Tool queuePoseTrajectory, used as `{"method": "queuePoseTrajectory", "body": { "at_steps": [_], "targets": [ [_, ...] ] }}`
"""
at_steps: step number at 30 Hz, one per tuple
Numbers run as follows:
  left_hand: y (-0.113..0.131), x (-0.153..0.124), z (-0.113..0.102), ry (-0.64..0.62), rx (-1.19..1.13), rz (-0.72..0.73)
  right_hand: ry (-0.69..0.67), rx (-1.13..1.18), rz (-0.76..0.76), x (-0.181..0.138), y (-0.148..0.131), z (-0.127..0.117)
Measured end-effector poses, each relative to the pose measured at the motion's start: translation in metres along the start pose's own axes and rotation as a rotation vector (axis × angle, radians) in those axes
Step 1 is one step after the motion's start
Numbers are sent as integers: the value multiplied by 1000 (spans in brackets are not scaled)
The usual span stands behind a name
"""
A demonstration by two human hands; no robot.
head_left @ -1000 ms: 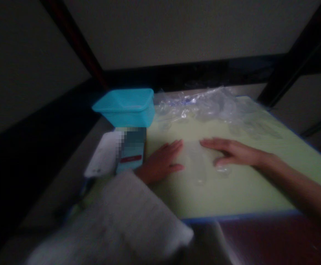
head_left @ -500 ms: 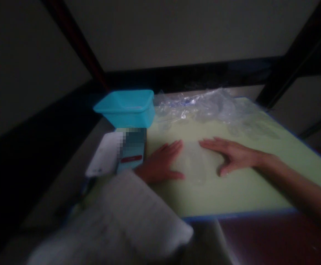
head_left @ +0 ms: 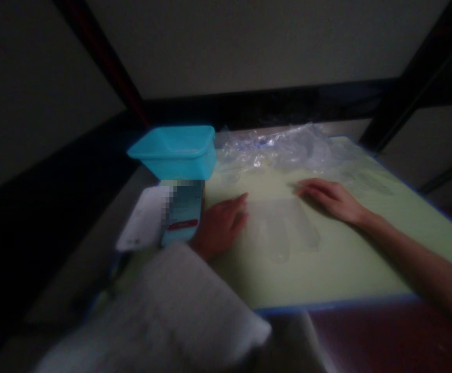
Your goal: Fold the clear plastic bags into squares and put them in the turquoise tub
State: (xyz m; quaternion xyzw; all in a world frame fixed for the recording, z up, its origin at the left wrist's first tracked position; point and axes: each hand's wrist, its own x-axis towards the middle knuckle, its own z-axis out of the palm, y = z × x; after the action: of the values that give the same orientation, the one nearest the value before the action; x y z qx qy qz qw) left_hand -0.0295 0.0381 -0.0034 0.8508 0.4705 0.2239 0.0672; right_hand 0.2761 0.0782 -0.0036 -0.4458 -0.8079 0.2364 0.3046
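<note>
A clear plastic glove [head_left: 283, 228] lies flat on the pale green mat [head_left: 338, 264], its fingers pointing toward me. My left hand [head_left: 220, 225] rests palm down at the glove's left edge, fingers stretched out and touching it. Past the glove's far right corner, my right hand [head_left: 332, 199] lies flat on the mat with its fingers extended toward the glove's cuff. Neither hand holds anything. My left sleeve [head_left: 179, 311] is thick and white.
A turquoise tub [head_left: 177, 150] sits on top of a teal box [head_left: 183, 210] at the mat's left edge, with a white card [head_left: 142, 220] leaning beside it. Crumpled clear plastic [head_left: 288, 145] is heaped along the mat's far edge. Dark frame bars surround the table.
My right hand has slid off the glove, up and to the right. My left hand has drawn slightly left. The whole glove now shows, flat on the mat.
</note>
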Motion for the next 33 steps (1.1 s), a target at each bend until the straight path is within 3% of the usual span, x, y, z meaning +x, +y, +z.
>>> {"method": "queuePoseTrajectory", "body": {
  "at_steps": [10, 21, 27, 33],
  "targets": [
    [5, 4, -3, -71, 66, -68, 5, -13, 33, -1, -1, -2],
    [1, 8, 5, -88, 117, -18, -25, 109, 46, -3, -7, -2],
    [4, 11, 7, -163, 143, 9, -139, 245, 59, -4, -19, -2],
    [4, 11, 8, -168, 135, -8, -355, 339, -6, -5, -30, 0]
  ]
}}
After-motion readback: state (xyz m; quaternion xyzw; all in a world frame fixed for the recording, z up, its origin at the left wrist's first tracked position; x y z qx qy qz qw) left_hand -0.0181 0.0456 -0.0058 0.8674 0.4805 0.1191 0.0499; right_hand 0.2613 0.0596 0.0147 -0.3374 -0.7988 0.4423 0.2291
